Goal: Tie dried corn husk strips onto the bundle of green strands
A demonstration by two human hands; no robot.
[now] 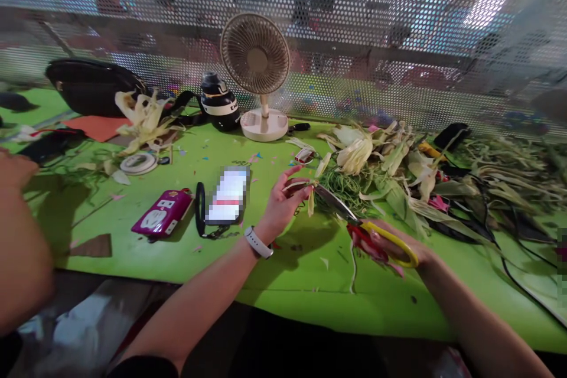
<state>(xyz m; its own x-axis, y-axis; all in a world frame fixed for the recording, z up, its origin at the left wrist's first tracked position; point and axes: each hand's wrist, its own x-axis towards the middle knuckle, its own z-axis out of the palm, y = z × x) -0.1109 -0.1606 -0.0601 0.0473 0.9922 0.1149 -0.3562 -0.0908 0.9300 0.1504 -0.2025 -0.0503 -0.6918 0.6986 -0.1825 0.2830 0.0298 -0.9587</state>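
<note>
- Husk strip, pale: above the green bench, pinched in the left hand, grip narrow at the fingertips.
- Scissors, yellow-and-red handles: right hand, grip closed round the loops; blade tips at the strip, their opening unclear.
- Hazard, judged: blades lie beside the left fingertips; a slip or hasty cut could nick them.
- Hazard, judged: a loose pinch could let the thin strip twist or drop among the husk pile.
- Bottle, black, upright beside the fan: contents hidden.
- Bag, black, back left: contents not visible.
</note>
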